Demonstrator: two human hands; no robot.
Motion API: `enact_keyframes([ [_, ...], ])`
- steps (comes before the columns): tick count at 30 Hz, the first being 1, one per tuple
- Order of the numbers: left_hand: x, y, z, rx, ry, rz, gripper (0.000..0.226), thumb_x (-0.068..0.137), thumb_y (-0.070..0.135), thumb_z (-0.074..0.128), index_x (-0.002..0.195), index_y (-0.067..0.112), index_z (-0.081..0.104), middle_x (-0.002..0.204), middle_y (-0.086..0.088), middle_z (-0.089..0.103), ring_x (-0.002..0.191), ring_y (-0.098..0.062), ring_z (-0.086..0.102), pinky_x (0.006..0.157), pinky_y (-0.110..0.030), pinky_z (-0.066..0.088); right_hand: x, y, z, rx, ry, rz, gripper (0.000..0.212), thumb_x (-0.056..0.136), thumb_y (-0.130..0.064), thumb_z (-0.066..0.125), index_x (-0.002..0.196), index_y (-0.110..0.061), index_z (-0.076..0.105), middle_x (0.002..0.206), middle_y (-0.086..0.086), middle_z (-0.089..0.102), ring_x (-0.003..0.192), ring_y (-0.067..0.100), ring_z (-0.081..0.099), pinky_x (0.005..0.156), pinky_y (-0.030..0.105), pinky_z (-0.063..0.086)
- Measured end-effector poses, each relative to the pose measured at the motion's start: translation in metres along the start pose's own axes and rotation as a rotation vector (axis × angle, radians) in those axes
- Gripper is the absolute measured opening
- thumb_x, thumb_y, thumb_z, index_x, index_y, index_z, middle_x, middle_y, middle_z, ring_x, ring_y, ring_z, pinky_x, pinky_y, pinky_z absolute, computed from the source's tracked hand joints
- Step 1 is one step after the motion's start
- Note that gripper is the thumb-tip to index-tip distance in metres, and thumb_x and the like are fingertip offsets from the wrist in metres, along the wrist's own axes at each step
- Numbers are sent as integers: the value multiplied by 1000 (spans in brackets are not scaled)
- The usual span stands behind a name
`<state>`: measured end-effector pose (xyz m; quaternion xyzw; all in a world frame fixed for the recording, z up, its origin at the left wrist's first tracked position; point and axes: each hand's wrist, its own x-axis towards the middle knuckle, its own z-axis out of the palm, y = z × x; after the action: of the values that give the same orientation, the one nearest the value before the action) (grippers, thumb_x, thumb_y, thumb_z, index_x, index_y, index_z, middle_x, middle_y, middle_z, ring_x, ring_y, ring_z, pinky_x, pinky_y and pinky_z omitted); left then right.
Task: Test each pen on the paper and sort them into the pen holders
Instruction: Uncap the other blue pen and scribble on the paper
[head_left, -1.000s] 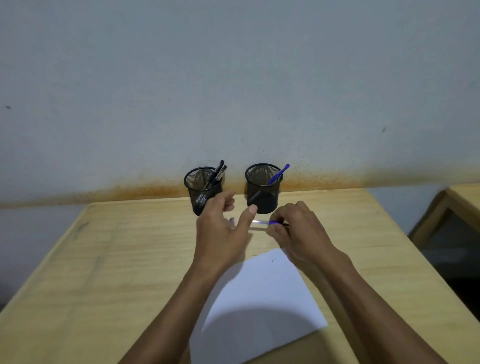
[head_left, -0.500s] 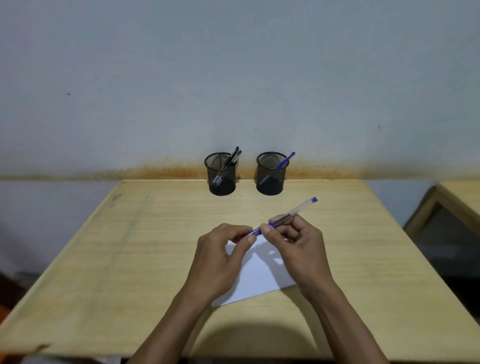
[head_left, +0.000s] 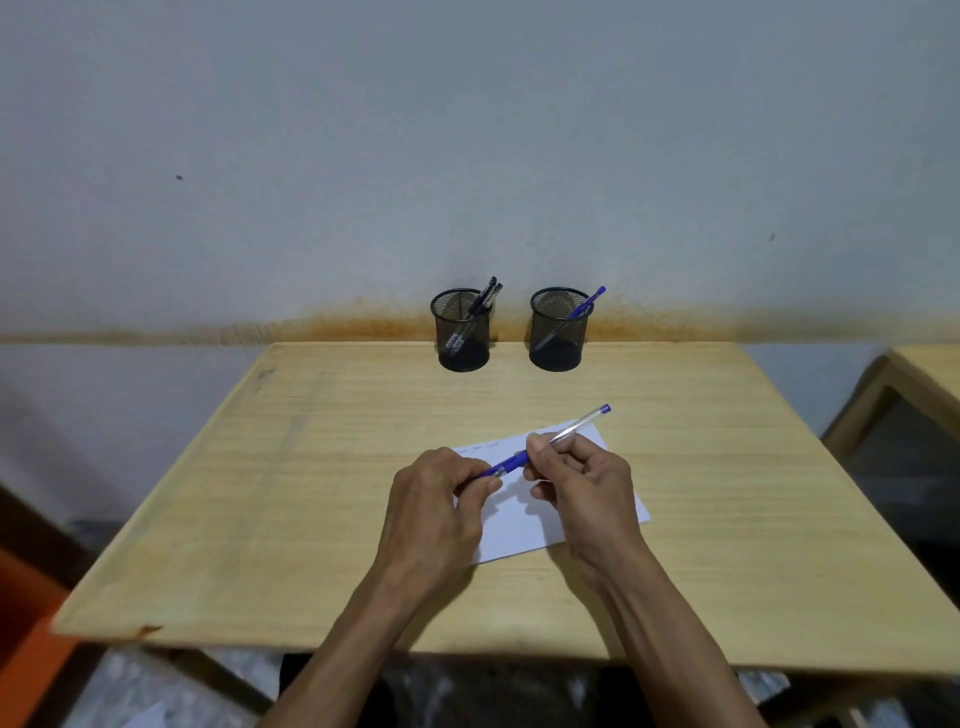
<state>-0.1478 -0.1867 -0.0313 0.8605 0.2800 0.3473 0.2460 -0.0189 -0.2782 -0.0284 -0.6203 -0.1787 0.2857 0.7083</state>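
A blue pen (head_left: 574, 429) with a clear barrel is held above a white sheet of paper (head_left: 524, 525) at the table's middle. My right hand (head_left: 582, 483) grips the barrel, and the pen's far end points up to the right. My left hand (head_left: 441, 499) pinches the pen's blue cap end. Faint marks show near the paper's top edge. Two black mesh pen holders stand by the wall: the left holder (head_left: 464, 332) has black pens in it, the right holder (head_left: 558, 332) has one blue pen.
The wooden table (head_left: 311, 467) runs up to a grey wall with a rusty stain line. A second wooden table (head_left: 919, 374) stands at the right. An orange object (head_left: 26, 639) lies below the table's left front corner.
Both hands drew back from the holders toward me with the pen. The pen tilted up to the right, and my left hand closed on its cap end.
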Motion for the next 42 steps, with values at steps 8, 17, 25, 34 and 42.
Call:
enact_keyframes([
  [8, 8, -35, -35, 20, 177, -178, 8, 81, 19, 69, 77, 16, 76, 71, 5, 67, 70, -16, 62, 67, -29, 45, 61, -48, -51, 254, 360, 2, 23, 96, -13, 68, 74, -10, 61, 65, 7, 56, 42, 7, 50, 43, 15, 44],
  [17, 57, -76, -17, 78, -35, -298, 17, 85, 18, 66, 76, 5, 71, 73, -12, 70, 76, -30, 63, 70, -37, 49, 59, -16, -47, 32, 245, -12, 21, 93, -20, 74, 78, -7, 69, 70, 6, 66, 62, 11, 61, 61, 24, 54],
  [25, 105, -99, 20, 117, -142, -386, 17, 85, 25, 71, 72, 14, 69, 67, 0, 69, 78, -26, 64, 75, -38, 52, 47, -1, -49, -79, 222, -71, 28, 91, -26, 76, 82, 1, 70, 67, 2, 70, 59, 9, 61, 61, 24, 52],
  [34, 120, -109, 26, 196, -131, -354, 13, 85, 31, 72, 86, 20, 79, 89, -2, 73, 97, -28, 63, 83, -39, 51, 50, 1, -48, -168, 198, -76, 29, 91, -28, 75, 81, -1, 69, 66, 3, 69, 58, 7, 62, 58, 20, 51],
  [42, 75, -90, 26, -143, -42, -185, 40, 83, 35, 74, 118, 17, 68, 118, 2, 63, 99, 13, 60, 83, -9, 48, 56, 2, -27, 58, 134, -27, 14, 107, -24, 49, 100, -12, 52, 80, 12, 78, 67, 22, 76, 53, 25, 58],
])
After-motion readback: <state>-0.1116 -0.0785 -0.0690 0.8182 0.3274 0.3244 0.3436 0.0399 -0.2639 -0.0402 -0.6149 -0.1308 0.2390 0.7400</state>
